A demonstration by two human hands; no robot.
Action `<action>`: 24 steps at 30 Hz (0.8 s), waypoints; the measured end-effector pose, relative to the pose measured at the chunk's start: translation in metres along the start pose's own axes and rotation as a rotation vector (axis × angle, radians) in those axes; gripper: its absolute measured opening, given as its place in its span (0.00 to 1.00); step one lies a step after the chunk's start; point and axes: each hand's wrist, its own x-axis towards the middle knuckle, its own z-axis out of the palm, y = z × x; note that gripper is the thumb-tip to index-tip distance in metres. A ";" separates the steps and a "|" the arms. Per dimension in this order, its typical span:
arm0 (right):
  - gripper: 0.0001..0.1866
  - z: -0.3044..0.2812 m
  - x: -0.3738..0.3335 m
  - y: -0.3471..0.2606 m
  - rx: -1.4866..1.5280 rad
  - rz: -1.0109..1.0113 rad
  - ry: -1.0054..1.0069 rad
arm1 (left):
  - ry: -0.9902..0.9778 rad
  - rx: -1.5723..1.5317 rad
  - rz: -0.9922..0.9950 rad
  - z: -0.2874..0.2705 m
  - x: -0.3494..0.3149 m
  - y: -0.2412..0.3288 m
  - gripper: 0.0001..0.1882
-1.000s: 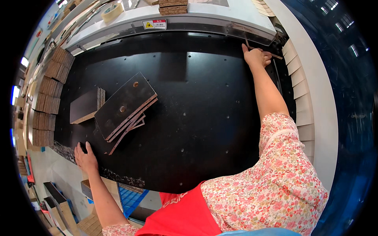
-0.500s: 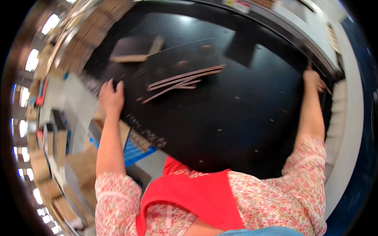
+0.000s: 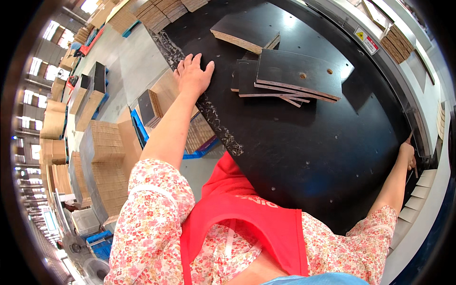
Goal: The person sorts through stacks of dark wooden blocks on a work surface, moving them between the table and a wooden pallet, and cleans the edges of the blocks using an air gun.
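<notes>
My left hand (image 3: 194,76) lies on the left edge of the black table (image 3: 304,156), fingers spread, holding nothing. At the far right my right hand (image 3: 406,153) reaches to the machine's side, one finger stretched forward and the others curled near a thin brown strip (image 3: 416,166). Whether it grips that strip is too small to make out. Between the hands, toward the back, lies a loose pile of dark boards (image 3: 289,69); the top one has two round holes. Behind them another dark board (image 3: 240,31) with a raw chipboard edge rests on the table.
A grey machine rail (image 3: 380,61) with warning labels runs along the right side. Pale flaps (image 3: 418,192) hang below it. Wood chips (image 3: 221,126) line the table's left edge. Left of it stand board stacks (image 3: 111,156) and a blue pallet (image 3: 202,151) on the floor.
The view has swung left and sharpened, so the boards and both hands appear farther right. My left hand stays by the table's left edge and my right hand stays at the machine side.
</notes>
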 end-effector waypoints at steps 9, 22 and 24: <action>0.41 0.012 0.021 0.024 0.268 -0.454 -0.024 | 0.042 -0.110 0.009 0.006 0.005 0.017 0.30; 0.37 -0.078 -0.388 -0.082 0.928 -1.096 -1.036 | -0.383 -0.761 0.156 -0.032 -0.052 0.080 0.53; 0.35 -0.062 -0.387 -0.078 0.953 -1.118 -1.036 | -0.407 -0.858 0.186 -0.037 -0.053 0.081 0.56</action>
